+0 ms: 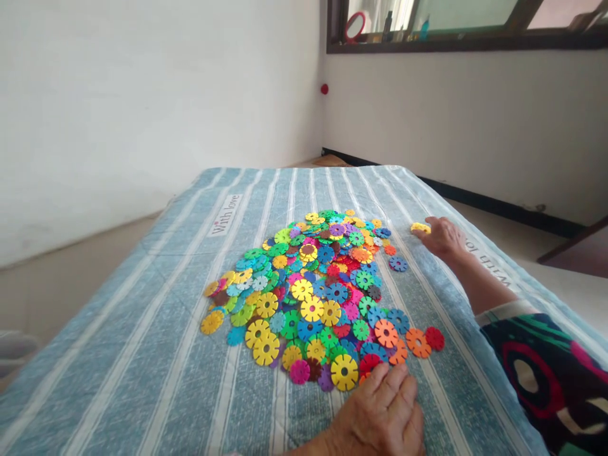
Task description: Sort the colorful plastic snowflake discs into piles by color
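A pile of flat, notched plastic discs (323,291) in yellow, blue, green, red, orange and purple lies in the middle of a blue-and-white striped cloth (142,354). My left hand (384,411) rests flat on the cloth at the pile's near edge, its fingers stretched out and together, their tips touching a red disc (368,364). My right hand (441,237) reaches out past the pile's far right side. Its fingertips are closed on a single yellow disc (420,228), apart from the pile. A dark patterned sleeve (546,373) covers my right upper arm.
The striped cloth covers a bed-like surface that runs toward a room corner. White walls stand to the left and behind, and a dark-framed window (465,25) is at the top right. Bare floor lies on both sides. "With love" (225,215) is printed on the cloth.
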`<state>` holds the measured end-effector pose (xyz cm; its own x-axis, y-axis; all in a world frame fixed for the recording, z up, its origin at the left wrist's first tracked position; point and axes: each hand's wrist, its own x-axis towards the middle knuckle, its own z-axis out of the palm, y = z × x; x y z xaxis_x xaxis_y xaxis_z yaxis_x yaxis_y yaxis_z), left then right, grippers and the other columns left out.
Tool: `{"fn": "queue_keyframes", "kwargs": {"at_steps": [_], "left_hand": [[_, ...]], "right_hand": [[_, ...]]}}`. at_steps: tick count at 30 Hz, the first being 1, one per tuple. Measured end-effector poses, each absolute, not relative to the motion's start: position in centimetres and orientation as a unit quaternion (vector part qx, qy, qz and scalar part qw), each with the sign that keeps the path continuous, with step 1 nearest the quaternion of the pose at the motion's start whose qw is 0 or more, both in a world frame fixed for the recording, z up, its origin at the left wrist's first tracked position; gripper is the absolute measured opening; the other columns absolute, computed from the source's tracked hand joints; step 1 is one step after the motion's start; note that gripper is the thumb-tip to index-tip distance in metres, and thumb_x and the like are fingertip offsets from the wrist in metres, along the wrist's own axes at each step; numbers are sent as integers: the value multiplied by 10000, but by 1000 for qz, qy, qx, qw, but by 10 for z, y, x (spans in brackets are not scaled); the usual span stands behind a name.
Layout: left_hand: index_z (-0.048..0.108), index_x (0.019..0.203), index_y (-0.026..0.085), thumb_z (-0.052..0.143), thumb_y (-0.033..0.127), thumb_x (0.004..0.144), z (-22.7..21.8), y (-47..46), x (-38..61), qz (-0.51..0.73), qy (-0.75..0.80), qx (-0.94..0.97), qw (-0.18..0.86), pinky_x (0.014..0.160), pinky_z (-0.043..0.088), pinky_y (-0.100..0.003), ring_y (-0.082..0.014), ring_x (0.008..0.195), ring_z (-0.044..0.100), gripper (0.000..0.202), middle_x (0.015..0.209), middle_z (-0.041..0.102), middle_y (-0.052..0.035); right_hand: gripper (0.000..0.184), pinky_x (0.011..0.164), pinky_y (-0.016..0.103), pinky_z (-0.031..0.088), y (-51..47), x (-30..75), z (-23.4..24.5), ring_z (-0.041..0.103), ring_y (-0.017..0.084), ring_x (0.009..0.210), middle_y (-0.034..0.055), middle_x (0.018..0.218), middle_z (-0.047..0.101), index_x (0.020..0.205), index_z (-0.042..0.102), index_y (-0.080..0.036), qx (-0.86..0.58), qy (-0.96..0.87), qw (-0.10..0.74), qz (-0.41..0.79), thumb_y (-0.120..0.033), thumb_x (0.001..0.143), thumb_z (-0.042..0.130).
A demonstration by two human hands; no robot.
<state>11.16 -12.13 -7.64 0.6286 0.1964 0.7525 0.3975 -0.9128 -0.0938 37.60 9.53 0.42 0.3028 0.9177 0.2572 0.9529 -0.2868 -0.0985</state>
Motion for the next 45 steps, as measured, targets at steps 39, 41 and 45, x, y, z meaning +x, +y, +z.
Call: {"fn": "queue_keyframes", "kwargs": {"at_steps": [39,41,45], "left_hand": [[620,731,138,510,150,798,-73,-120,116,-438,-172,-875,117,844,540,-331,-208,914,671,129,916,714,-88],[621,738,139,491,182,804,-72,-119,115,-443,-167,-873,117,830,546,-332,-211,903,674,152,907,711,-89],[617,730,143,436,179,824,-71,-117,115,-453,-165,-868,119,802,559,-321,-209,889,677,207,896,712,-80]], "right_hand": [[286,710,285,431,2,272,34,555,149,775,22,868,613,1017,697,-212,-435,-868,171,167,-159,743,633],[275,683,276,425,-13,279,27,551,143,738,18,844,615,993,706,-217,-472,-848,170,172,-170,729,644],[295,672,282,430,-35,286,11,567,154,724,22,838,620,1008,709,-220,-548,-799,188,159,-200,720,651]]}}
